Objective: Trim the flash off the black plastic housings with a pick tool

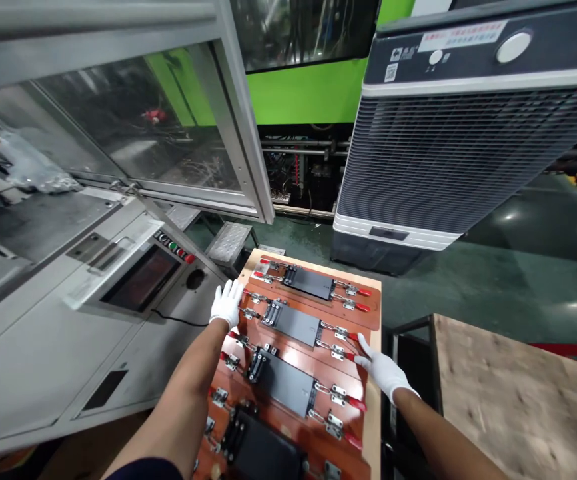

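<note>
Facing the reddish-brown rectangular fixture board point(288, 347), which lies on a pale wooden worktop point(376, 413), the layout reads as follows from left to right.

Left of the fixture board stands a grey-white machine cabinet point(53, 347), fitted with a dark display screen point(141, 279) and a row of coloured push buttons point(173, 248). Above the cabinet, a glass door in a pale metal frame point(133, 120) stands beyond the board's far left corner. A perforated metal step point(228, 243) sits just past the board's far end.

The white-gloved left hand point(227, 303) rests at the board's left edge, open with fingers spread, beside the upper clamps. Four matte black rectangular plates point(291, 322) lie in a column along the fixture board, the nearest partly cut off by the frame. Steel toggle clamps with red handles point(356, 403) flank each plate. The white-gloved right hand point(382, 369) lies at the board's right side, fingers extended against a red clamp handle; whether it grips the handle cannot be determined.

Beyond the fixture board stand a bright green machine housing point(308, 90) and a grey louvred air cooler point(443, 160). To the right lies a rough plywood panel point(513, 400).
</note>
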Action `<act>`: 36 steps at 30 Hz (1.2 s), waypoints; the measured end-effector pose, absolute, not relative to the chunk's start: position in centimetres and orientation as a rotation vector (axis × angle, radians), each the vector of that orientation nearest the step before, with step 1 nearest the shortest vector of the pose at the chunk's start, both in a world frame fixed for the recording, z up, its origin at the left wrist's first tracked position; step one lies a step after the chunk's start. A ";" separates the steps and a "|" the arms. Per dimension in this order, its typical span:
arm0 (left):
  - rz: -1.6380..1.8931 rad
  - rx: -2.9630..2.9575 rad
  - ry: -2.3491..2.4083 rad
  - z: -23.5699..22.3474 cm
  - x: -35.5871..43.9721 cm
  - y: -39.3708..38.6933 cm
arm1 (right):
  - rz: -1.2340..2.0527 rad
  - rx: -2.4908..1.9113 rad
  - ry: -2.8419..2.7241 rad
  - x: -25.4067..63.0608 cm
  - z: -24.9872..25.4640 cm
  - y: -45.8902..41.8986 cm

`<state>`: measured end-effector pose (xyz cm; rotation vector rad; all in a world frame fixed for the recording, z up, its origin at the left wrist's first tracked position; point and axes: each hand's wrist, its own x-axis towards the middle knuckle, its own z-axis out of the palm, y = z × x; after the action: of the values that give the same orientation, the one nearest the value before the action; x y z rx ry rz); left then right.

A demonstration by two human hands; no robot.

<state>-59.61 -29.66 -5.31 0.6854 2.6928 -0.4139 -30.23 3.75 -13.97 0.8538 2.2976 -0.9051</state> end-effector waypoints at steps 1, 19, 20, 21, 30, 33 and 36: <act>-0.399 0.697 2.676 -5.6 -59.7 -29.6 | -0.901 0.851 2.294 -30.2 -14.0 3.8; -0.032 0.691 2.761 -9.5 -61.1 -28.2 | -0.826 0.822 2.304 -30.0 -14.4 4.2; -0.028 0.682 2.780 -9.7 -60.9 -28.1 | -0.825 0.817 2.299 -30.0 -14.4 4.2; -0.024 0.668 2.800 -9.8 -60.8 -28.0 | -0.827 0.814 2.297 -30.0 -14.4 4.2; 0.050 0.550 2.811 -10.5 -60.5 -27.5 | -0.926 0.913 2.288 -29.7 -14.2 4.0; 0.083 0.523 2.792 -10.7 -60.4 -27.7 | -0.953 0.933 2.287 -29.5 -14.5 4.0; 0.102 0.506 2.778 -11.0 -60.6 -27.5 | -0.968 0.938 2.291 -29.6 -14.6 4.3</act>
<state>-60.57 -27.52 -10.97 0.5061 2.7783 0.1020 -29.62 4.29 -14.55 0.9377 2.2913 -0.9682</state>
